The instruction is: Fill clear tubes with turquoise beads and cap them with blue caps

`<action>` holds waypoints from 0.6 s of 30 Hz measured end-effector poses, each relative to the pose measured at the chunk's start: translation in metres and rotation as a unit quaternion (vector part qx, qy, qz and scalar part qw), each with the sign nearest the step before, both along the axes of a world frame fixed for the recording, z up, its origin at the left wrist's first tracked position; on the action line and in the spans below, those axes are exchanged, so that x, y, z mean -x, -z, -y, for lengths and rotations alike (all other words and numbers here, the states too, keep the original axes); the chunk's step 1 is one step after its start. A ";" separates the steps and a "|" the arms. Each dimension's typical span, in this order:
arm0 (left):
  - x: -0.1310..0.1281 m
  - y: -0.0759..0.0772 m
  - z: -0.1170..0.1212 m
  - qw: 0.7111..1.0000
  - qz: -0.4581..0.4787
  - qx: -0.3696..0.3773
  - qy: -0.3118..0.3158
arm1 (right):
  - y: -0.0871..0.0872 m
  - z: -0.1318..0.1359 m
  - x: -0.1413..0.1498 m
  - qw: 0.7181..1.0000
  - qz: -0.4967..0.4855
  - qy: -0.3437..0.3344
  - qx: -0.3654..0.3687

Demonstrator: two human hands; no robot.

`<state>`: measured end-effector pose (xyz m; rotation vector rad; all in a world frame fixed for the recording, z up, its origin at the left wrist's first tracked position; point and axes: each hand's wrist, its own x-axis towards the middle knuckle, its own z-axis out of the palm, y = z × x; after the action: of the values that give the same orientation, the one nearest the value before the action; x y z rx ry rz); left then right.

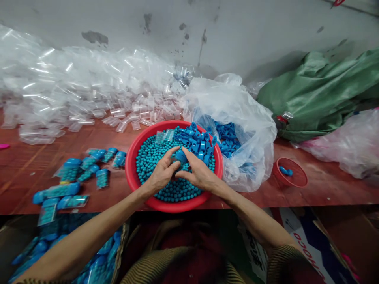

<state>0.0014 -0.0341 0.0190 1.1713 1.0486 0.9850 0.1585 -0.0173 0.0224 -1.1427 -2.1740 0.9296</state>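
A red basin (129, 169) full of small blue beads (148, 157) stands at the table's front edge. Over it, my left hand (160, 170) and my right hand (197, 170) meet, fingers curled round a blue cap (180, 156). Whether a clear tube is joined to this cap is hidden by the fingers. Loose blue caps (197, 140) are heaped at the basin's back right, behind my right hand. Two clear plastic tubes (164, 136) lie on the beads at the back, beyond my left hand.
Clear tubes (142, 112) are piled along the wall. Filled, blue-capped tubes (102, 178) lie left, above a box of more (99, 268). Right of the basin sit a plastic bag of caps (251, 118), a small red basket (299, 179) and a green sack (319, 98).
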 end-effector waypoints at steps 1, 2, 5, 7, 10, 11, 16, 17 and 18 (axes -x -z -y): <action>-0.001 0.000 0.000 1.000 0.006 -0.004 -0.008 | 0.000 0.005 0.002 0.999 0.034 -0.003 -0.018; -0.002 0.000 0.001 1.000 0.014 -0.008 -0.015 | 0.000 0.008 0.004 0.997 0.063 0.003 -0.033; -0.006 -0.002 0.004 0.999 0.042 -0.017 -0.019 | -0.002 0.015 0.009 0.988 0.123 0.039 -0.081; -0.008 -0.004 0.006 0.998 0.060 -0.007 -0.023 | -0.003 0.016 0.011 0.982 0.135 0.050 -0.126; -0.013 -0.009 0.011 0.996 0.077 0.026 -0.049 | -0.002 0.017 0.014 0.974 0.135 0.052 -0.174; -0.015 -0.011 0.012 0.994 0.080 0.035 -0.058 | -0.001 0.017 0.016 0.973 0.132 0.057 -0.183; -0.019 -0.011 0.011 0.992 0.058 0.049 -0.104 | 0.009 0.017 0.021 0.978 0.121 0.068 -0.155; -0.018 -0.009 0.009 0.992 0.048 0.050 -0.106 | 0.011 0.017 0.021 0.982 0.114 0.064 -0.135; -0.016 -0.006 0.008 0.993 0.042 0.051 -0.101 | 0.012 0.015 0.020 0.987 0.105 0.057 -0.112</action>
<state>0.0178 -0.0418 0.0253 0.9451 1.1521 1.1166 0.1382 -0.0327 0.0099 -1.2849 -2.2807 0.5203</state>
